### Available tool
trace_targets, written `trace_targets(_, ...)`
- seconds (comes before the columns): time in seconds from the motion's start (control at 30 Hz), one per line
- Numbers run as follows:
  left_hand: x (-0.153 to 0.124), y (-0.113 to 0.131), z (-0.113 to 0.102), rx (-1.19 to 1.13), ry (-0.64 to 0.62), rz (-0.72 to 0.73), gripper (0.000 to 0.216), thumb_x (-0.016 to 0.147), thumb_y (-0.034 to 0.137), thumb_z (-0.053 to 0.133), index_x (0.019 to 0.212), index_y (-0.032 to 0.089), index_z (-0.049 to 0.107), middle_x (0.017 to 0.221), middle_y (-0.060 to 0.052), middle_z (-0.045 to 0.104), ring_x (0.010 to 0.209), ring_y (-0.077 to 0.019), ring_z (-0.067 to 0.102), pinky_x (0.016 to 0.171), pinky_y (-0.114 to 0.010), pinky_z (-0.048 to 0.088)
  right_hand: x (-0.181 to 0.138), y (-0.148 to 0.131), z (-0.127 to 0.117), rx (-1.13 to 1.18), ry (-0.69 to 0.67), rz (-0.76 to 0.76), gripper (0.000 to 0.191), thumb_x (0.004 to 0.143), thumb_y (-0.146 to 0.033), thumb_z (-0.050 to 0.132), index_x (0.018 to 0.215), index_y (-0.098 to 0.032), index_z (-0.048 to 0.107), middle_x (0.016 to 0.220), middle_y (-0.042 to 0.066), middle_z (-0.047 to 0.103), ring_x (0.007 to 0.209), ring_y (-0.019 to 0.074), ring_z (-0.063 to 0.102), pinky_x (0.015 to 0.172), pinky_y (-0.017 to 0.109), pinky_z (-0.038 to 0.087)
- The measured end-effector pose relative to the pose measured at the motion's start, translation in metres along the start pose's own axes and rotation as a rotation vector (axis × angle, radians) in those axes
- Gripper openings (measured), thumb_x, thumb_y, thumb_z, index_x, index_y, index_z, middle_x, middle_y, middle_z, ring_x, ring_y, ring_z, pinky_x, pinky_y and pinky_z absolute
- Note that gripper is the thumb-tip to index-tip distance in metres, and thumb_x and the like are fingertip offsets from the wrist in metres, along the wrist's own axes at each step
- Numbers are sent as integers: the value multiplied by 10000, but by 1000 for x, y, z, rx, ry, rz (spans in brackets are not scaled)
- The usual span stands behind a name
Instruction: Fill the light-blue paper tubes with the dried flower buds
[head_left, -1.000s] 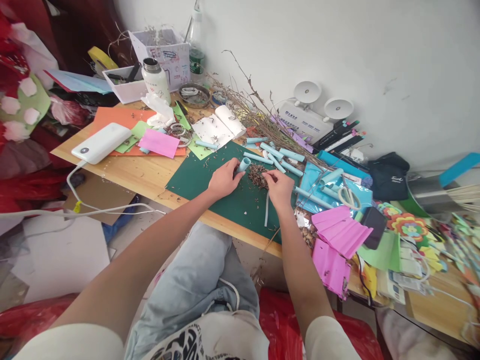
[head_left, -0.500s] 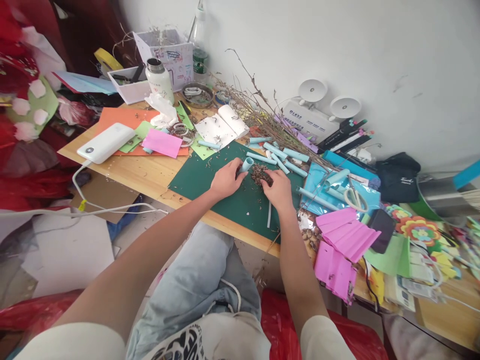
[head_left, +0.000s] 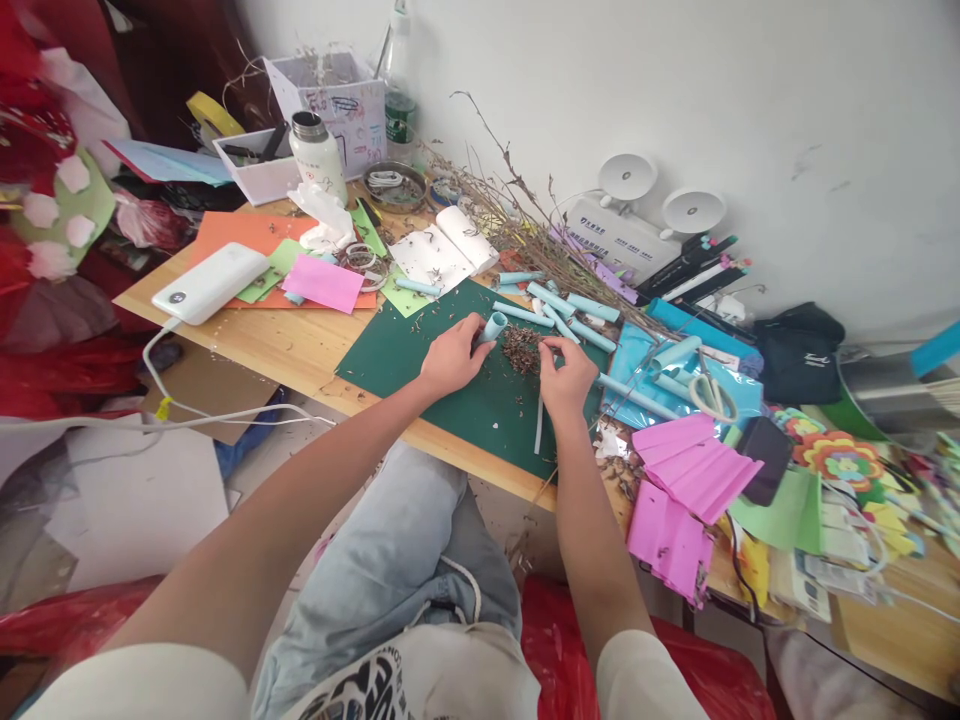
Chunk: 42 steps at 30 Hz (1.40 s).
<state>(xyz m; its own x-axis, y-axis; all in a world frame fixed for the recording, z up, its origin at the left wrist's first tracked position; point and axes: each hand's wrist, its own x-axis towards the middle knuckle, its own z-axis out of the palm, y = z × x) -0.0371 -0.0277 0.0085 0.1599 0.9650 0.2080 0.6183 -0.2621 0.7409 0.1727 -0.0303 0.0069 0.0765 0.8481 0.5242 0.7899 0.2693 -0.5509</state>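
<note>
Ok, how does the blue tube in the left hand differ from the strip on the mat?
The blue tube is rolled and stubby; the blue strip is flat, long and thin. The tube is gripped in the left hand; the strip lies loose on the green mat by the right hand. Both are pale blue.

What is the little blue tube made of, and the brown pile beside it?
The blue tube looks like matte paper, rolled, with a thin-walled open end. The brown pile seems dried plant crumbs, dull and flaky, like the twigs behind.

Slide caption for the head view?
Left hand holds a blue paper tube over green mat; right hand beside dried bits.
</note>
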Motion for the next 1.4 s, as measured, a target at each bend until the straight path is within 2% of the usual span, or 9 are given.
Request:
trace_targets(0.1,0,-1,0,0,5,6,187,924,365,511,1059,235,507,1035,-58,665,894,-216,634,792,-335,505,0,0,0,40,13,41,173,880,-288,547,870,-204,698,821,47,720,723,189,647,759,330,536)
trace_targets(0.27,0,1,-1,3,-8,-4,192,930,366,505,1067,232,516,1046,-67,670,908,-221,643,789,-336,505,0,-4,-2,118,5,31,231,870,-273,547,987,-201,733,947,74,722,804,196,666,775,344,552)
trace_targets(0.4,0,2,-1,6,-10,-18,205,924,362,512,1084,234,520,1055,-65,672,923,-225,645,809,-345,508,0,-4,-1,93,1,51,180,860,-329,610,842,-206,741,855,57,713,761,195,654,733,333,548)
trace_targets(0.5,0,1,-1,-1,-3,-13,197,923,360,515,1078,238,520,1067,-60,673,915,-221,643,806,-345,511,-1,0,2,88,29,92,190,847,-368,640,807,-204,726,793,46,717,708,193,651,695,328,552)
trace_targets(0.8,0,0,0,-1,3,-2,197,922,357,518,1074,232,518,1047,-59,669,903,-217,638,790,-337,508,-4,10,6,173,-17,75,331,912,-283,464,1038,-194,757,1018,81,767,812,207,728,799,374,592)
trace_targets(0.97,1,1,-1,9,-7,-16,196,922,363,517,1067,231,517,1040,-64,667,908,-220,637,801,-339,503,-3,2,2,155,70,67,198,860,-344,628,882,-198,759,857,58,764,748,204,694,749,343,566)
trace_targets(1.13,1,-1,0,-4,4,5,190,923,359,516,1060,228,513,1027,-62,665,899,-217,637,791,-336,504,-2,-4,0,129,73,61,142,824,-331,688,767,-205,719,748,26,706,672,174,628,674,308,529)
trace_targets(1.27,0,-1,1,-6,9,1,195,922,359,517,1065,227,517,1028,-64,665,891,-214,638,785,-332,506,-2,-6,2,182,72,24,119,813,-302,699,760,-202,735,793,35,704,724,178,642,696,314,531)
trace_targets(1.4,0,-1,1,1,11,10,190,923,362,513,1058,228,520,1025,-63,666,879,-215,637,771,-333,502,-2,-4,3,196,104,20,146,843,-293,653,859,-217,776,877,51,712,807,190,666,776,344,547)
